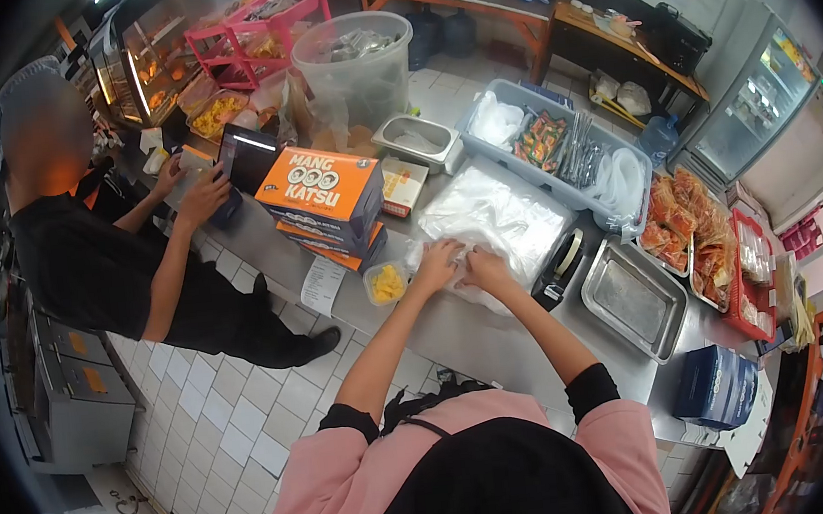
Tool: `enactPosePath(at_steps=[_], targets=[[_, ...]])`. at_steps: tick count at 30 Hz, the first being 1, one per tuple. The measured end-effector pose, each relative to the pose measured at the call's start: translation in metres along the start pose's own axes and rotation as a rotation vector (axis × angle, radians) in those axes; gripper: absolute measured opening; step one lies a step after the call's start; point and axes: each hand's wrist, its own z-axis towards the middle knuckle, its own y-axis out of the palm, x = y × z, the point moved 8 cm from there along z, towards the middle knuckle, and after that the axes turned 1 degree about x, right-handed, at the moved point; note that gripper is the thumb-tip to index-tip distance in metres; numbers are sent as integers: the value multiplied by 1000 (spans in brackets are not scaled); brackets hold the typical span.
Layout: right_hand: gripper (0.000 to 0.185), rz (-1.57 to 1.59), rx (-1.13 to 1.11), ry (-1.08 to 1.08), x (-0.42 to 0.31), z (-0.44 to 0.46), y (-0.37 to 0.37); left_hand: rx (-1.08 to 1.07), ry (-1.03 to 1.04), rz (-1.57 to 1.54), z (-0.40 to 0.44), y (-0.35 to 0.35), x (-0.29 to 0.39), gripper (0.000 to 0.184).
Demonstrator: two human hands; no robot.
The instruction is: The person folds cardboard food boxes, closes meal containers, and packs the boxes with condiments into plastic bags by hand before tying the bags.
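The person has both hands on the clear plastic bags point(514, 199), which lie in a flat, shiny pile on the metal table point(462, 331). The left hand point(439, 263) and the right hand point(484, 268) are close together at the near edge of the pile. The fingers of both hands bend down onto the crinkly plastic. It is too small to tell if they pinch it or just press on it. The step looks like working at the loose edge of a bag. The next move seems to need soft, careful fingers, because thin plastic can slip or stick to the rest. A little tub of yellow food point(387, 284) sits just beside the left hand, so a bump could tip it. The black tape holder point(560, 265) is to the right of the pile.
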Motion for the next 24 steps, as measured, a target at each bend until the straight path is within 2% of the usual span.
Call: enactPosePath(at_steps=[1, 3, 5, 7, 9, 11, 12, 13, 15, 17, 19, 24], targets=[[22, -103, 39, 8, -3, 3, -2, -1, -9, -4, 0, -3, -2, 44], [21, -63, 33, 44, 4, 8, 9, -89, 40, -104, 1, -3, -4, 47], [18, 16, 167, 26, 7, 11, 5, -140, 13, -111, -1, -5, -7, 54], [16, 82, 162, 6, 7, 5, 2, -179, 36, -47, -4, -5, -1, 67], [15, 141, 167, -15, 2, 6, -19, -114, 49, -29, -7, -3, 2, 71], [15, 371, 74, 79, 8, 11, -28, -53, 60, -17, -6, -3, 5, 77], [16, 425, 173, -21, 1, 12, -42, -2, 87, -44, -5, -7, 7, 77], [16, 427, 175, -21, -1, 12, -46, 47, 114, -69, -5, -11, 10, 77], [21, 463, 2, 216, -2, 13, -54, 84, 104, -34, -7, -16, 13, 77], [26, 490, 21, 169, -5, 15, -66, 128, 99, 2, -6, -23, 18, 77], [33, 682, -92, 201, -8, 15, -68, 94, -53, 23, -6, -23, 9, 80], [35, 942, -58, 295, -57, -1, -123, 128, -120, 57, 7, -6, -5, 81]])
